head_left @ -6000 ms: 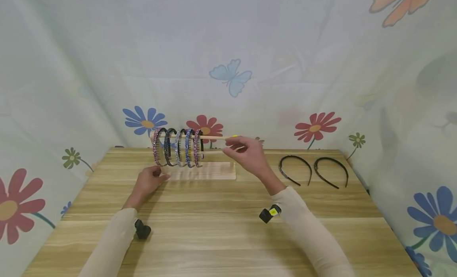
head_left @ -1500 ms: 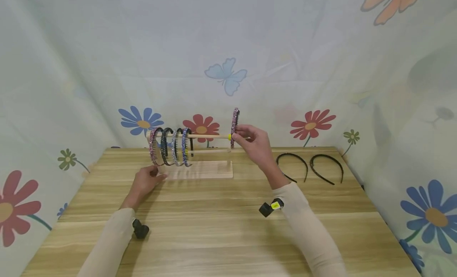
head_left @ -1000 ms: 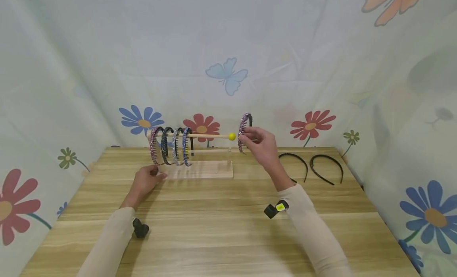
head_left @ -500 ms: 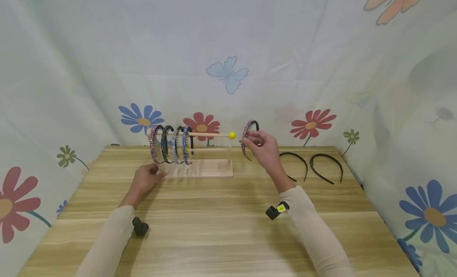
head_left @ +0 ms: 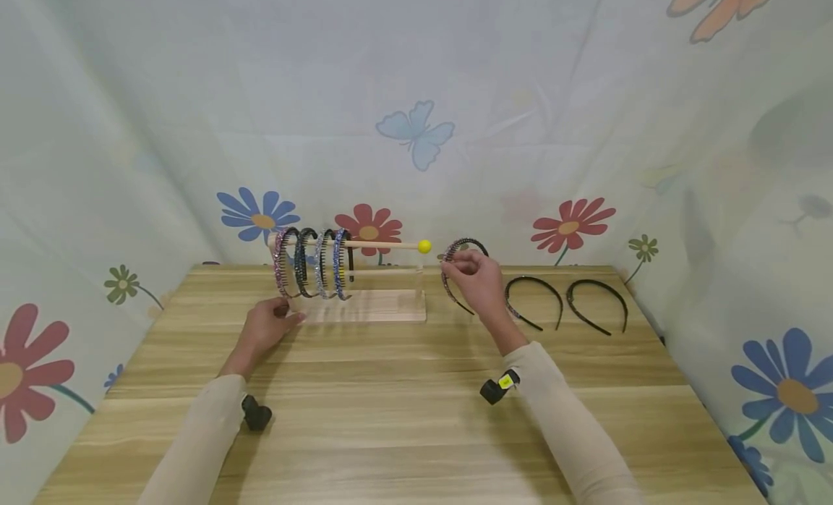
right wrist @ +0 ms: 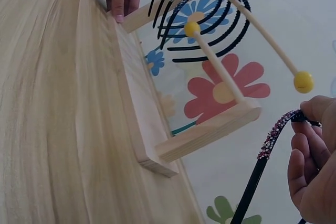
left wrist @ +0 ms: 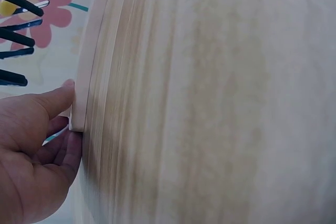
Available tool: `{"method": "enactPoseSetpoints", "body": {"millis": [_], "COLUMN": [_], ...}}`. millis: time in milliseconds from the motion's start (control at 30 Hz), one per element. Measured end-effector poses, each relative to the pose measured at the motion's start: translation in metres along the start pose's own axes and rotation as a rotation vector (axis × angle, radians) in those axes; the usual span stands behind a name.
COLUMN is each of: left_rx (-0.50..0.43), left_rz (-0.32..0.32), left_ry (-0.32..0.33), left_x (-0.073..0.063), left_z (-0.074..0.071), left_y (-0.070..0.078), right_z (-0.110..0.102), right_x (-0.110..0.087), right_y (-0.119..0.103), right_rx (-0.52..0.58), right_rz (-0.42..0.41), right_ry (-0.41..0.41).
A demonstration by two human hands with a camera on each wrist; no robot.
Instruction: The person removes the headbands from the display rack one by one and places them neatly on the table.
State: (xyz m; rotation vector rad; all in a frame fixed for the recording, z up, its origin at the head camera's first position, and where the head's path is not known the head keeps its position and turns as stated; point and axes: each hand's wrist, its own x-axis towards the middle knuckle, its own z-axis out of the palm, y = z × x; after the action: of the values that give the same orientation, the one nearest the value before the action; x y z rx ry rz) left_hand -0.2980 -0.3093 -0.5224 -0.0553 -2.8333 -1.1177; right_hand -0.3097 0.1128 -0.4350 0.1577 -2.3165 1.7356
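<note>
My right hand (head_left: 478, 279) pinches a pink rhinestone headband (right wrist: 270, 142) between thumb and fingers. The headband is held in the air just right of the wooden headband stand (head_left: 384, 307), with its legs pointing downward. At the stand's left end, my left hand (head_left: 265, 325) grips the corner of the base, thumb on one side and fingers on the other in the left wrist view. Several glittery headbands (head_left: 340, 262) hang on the stand's upper rod (right wrist: 268, 38), bunched towards the left. A yellow ball (head_left: 424, 247) caps the rod's right end.
Right of my right hand, a black headband with a jewelled side (head_left: 535, 278) and another black headband (head_left: 597, 282) lie on the wood-grain table (head_left: 390, 418). A flowered cloth (head_left: 416, 71) hangs behind and at both sides. A lower rod with its own yellow ball (right wrist: 192, 29) sits beneath the upper one.
The pink headband has come off the right end of the upper rod, past the yellow ball, and moved right and down with my right hand, turning slightly. My left hand stays at the base.
</note>
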Motion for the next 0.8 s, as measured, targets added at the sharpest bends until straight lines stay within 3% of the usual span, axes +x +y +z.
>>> {"method": "enactPoseSetpoints", "body": {"millis": [533, 800], "left_rx": [0.007, -0.004], "left_rz": [0.001, -0.001], "left_ry": [0.015, 0.014], "left_x": [-0.002, -0.003], "left_z": [-0.001, -0.001], "left_y": [0.004, 0.004], "right_z": [0.028, 0.030], "right_x": [0.009, 0.011], "right_y": [0.027, 0.035], "right_rx": [0.095, -0.054], "right_rz": [0.091, 0.110], "right_ry": [0.073, 0.092]}}
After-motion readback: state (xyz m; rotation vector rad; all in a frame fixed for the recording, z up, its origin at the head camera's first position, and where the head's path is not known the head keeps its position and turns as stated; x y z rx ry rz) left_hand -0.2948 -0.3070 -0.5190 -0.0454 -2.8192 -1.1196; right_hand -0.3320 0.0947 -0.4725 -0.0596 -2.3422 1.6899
